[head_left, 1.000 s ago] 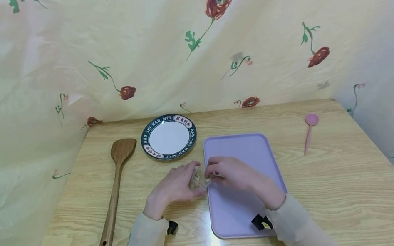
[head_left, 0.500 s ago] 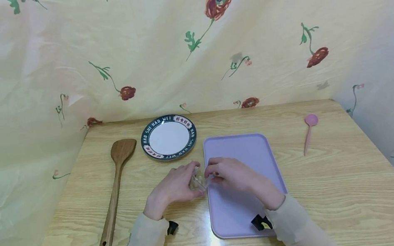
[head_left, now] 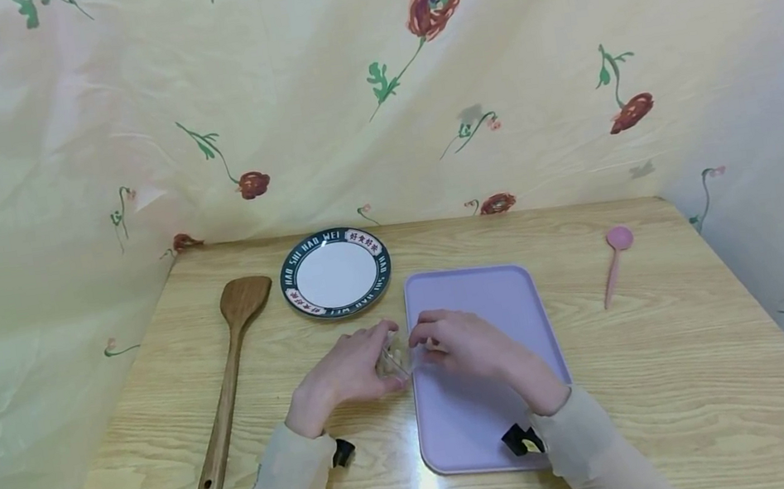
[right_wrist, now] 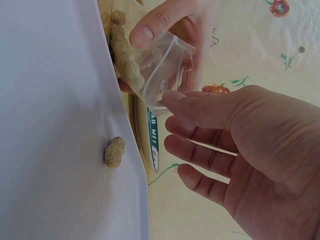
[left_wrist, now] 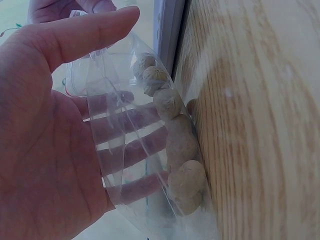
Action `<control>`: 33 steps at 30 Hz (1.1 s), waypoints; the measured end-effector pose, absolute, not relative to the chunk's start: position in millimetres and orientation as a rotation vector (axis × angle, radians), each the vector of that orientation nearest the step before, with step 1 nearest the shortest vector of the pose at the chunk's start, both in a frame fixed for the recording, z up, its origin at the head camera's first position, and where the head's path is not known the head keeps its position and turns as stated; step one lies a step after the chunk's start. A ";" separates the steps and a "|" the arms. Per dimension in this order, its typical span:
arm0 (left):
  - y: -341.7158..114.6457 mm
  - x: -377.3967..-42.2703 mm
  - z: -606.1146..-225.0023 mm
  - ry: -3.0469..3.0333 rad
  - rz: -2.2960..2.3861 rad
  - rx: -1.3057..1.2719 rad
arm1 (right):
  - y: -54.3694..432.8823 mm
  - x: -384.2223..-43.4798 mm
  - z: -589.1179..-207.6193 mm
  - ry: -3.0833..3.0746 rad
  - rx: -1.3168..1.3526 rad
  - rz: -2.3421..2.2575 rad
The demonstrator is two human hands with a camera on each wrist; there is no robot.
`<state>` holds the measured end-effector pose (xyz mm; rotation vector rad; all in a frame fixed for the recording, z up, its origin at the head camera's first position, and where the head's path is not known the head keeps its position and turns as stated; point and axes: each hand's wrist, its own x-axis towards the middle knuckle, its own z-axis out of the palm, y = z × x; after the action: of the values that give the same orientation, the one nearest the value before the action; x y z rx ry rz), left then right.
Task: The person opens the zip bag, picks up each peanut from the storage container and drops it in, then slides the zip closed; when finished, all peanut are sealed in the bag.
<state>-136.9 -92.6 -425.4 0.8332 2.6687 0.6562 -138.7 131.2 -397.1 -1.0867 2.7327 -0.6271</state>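
A clear zip bag (right_wrist: pixel 167 62) of unshelled peanuts (left_wrist: pixel 181 142) stands low over the wood table, just left of the lilac tray (head_left: pixel 463 427). My left hand (head_left: pixel 349 367) holds the bag from its left side, thumb across the front and fingers spread behind it. At the bag's top edge, my right hand (head_left: pixel 466 343) pinches the plastic between thumb and forefinger, its other fingers loosely bent. One peanut (right_wrist: pixel 114 152) lies on the tray near its edge in the right wrist view; my right hand hides it in the head view.
Behind the bag is a round plate (head_left: pixel 337 273) with a dark lettered rim. A wooden turner (head_left: pixel 232 367) lies at the left, and a small pink spoon (head_left: pixel 617 255) at the right. Floral cloth (head_left: pixel 312 105) hangs along the table's back and sides.
My right fingers have shifted slightly at the bag's top edge, where clear plastic now shows between them. The left hand, tray and other things keep their places.
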 end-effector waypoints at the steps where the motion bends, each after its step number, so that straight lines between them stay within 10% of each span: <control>1: -92.6 -136.8 -425.4 2.667 0.657 0.830 | 131.9 -139.1 -396.6 2.733 -1.074 -0.633; 33: -92.4 -137.2 -425.1 2.677 0.652 0.825 | 145.1 -158.1 -426.2 2.708 -0.876 -0.567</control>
<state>-137.2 -92.4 -425.1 0.8247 2.6770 0.6522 -158.1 145.1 -426.2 -0.8756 2.7085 -0.5672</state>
